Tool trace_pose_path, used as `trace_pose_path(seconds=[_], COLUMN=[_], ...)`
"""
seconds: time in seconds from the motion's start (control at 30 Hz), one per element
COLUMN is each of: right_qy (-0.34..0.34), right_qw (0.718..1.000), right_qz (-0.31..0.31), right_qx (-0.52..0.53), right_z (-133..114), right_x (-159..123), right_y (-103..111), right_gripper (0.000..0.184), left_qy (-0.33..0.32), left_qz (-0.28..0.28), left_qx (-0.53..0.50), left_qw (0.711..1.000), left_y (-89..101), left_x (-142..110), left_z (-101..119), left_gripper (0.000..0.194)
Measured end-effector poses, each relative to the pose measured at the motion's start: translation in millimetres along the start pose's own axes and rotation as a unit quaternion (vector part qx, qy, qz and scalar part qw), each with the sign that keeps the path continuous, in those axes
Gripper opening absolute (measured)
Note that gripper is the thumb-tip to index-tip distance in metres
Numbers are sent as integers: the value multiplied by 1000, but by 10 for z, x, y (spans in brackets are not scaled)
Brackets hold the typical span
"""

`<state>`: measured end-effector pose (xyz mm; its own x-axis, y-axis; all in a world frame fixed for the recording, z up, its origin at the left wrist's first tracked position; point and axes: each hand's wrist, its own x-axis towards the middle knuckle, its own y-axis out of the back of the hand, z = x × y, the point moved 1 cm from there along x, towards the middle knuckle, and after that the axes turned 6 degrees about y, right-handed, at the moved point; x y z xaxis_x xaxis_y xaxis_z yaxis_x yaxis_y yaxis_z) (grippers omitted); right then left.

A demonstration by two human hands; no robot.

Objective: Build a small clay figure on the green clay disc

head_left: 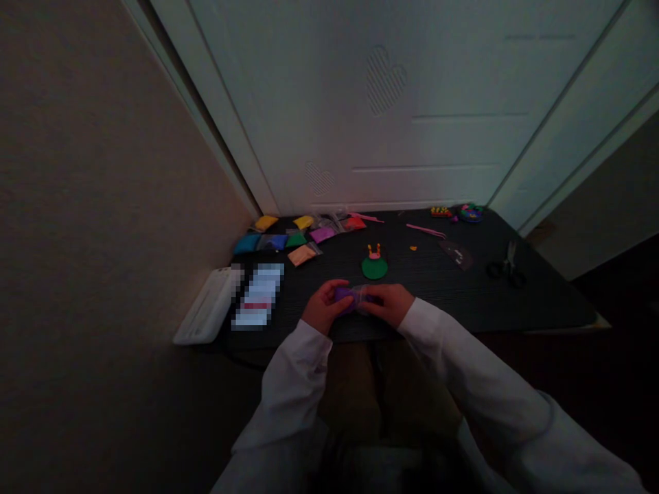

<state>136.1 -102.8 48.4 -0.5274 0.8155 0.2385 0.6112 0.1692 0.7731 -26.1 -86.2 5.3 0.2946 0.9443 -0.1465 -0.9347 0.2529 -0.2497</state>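
Observation:
Both my hands meet over the near edge of a dark table (437,295). My left hand (322,307) and my right hand (391,304) are closed on a purple packet of clay (349,298) held between them, its clear wrapper showing toward the right hand. Just beyond the hands lies a flat green clay disc (374,268) with a small orange and yellow figure (374,251) standing at its far edge. White sleeves cover both my arms.
Several coloured clay packets (301,237) lie at the table's far left. A white case (206,305) sits at the left edge. Pink tools (425,230), a dark card (457,254), scissors (507,267) and small colourful clay pieces (471,213) lie right. A white door stands behind.

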Motion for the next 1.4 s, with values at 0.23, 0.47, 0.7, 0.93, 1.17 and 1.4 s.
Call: trace_pose_path(seconds=[0.23,0.47,0.7,0.93,1.17,1.4], right_qy=[-64,-113,-160,-139,-141,-149], right_qw=[977,918,956,955,918,950], right_qz=[19,100,21,-23,-66,66], right_qx=[201,368,245,-261,-364,-265], right_z=[111,353,597,581,557,626], right_x=[-133,-443,-522,-438,-315,-460], right_y=[297,561,355,345,298,390], right_gripper=[23,30,41,46,51,46], left_qy=[1,9,17,41,148,172], left_qz=[20,51,71,47,-4,-55], left_qx=[-42,-106,-122,-167,-314,-334], left_qw=[999,993,990,984,938,925], left_y=[-34,-58,-25,23,126,113], left_x=[-21,-27,-34,-48,-65,-105], left_z=[36,97,93,130,204,234], left_gripper=[36,37,36,25,24,31])
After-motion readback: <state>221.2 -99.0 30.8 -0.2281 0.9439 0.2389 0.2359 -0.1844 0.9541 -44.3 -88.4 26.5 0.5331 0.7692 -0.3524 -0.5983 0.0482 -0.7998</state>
